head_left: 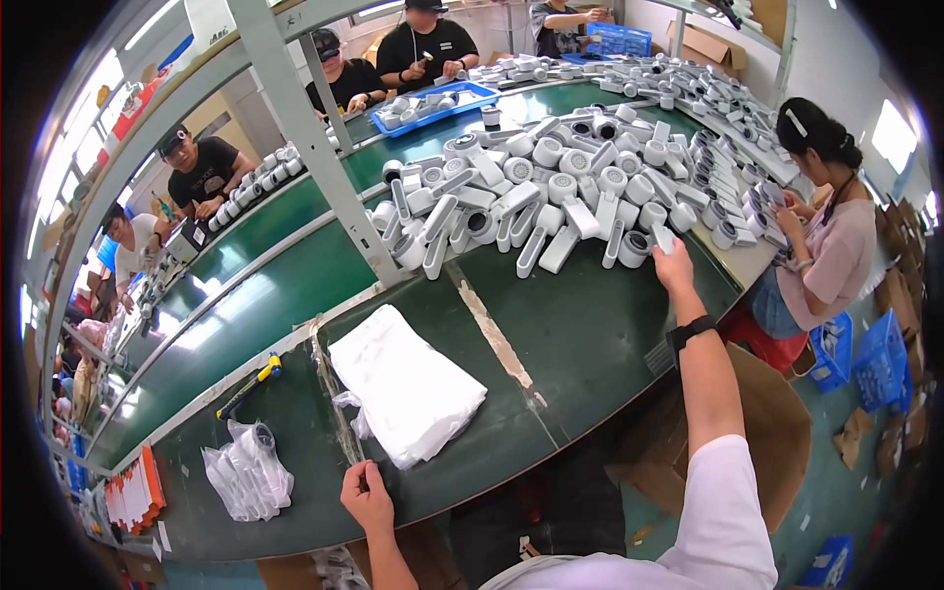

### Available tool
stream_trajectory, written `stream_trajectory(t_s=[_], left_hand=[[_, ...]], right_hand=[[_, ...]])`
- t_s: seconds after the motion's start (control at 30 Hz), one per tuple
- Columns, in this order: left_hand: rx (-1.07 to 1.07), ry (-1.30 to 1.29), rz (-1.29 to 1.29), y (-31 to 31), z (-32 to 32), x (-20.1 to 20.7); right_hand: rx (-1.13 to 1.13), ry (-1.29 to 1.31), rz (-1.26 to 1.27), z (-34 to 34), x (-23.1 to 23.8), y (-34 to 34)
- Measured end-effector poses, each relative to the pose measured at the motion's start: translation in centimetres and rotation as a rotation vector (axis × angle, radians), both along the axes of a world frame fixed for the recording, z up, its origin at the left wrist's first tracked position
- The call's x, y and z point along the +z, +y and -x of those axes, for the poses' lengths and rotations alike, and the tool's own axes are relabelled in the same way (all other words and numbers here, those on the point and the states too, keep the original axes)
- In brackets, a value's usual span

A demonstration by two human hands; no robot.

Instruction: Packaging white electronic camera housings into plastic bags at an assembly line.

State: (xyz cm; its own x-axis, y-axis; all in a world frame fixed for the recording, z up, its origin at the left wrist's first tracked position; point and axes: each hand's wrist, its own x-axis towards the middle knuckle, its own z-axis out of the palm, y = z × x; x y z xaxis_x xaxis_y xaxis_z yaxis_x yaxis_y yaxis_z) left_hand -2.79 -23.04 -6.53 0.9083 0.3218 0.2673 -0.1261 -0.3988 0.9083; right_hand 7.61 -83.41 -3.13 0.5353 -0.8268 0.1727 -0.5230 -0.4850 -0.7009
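Observation:
My right hand reaches out to the near right edge of a large heap of white-grey parts, each with a round head and a flat handle. Its fingers are closed on the handle of one such white-grey part. My left hand rests at the near edge of the dark green table, fingers curled together; whether anything thin is between them cannot be made out. Just beyond it lies a stack of white plastic bags. To its left, several bagged parts lie in clear plastic.
A yellow-and-black hammer and orange-edged cards lie on the left. A metal frame post rises from the table. A blue tray holds parts at the back. A co-worker handles parts on the right, above an open cardboard box.

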Motion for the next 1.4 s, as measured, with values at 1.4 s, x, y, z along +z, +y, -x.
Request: stream_trajectory(t_s=[1.4], left_hand=[[-0.395, -0.104, -0.395, -7.4, -5.0, 7.1]], right_hand=[[0.931, -0.139, -1.257, 16.7, 2.2, 28.8]])
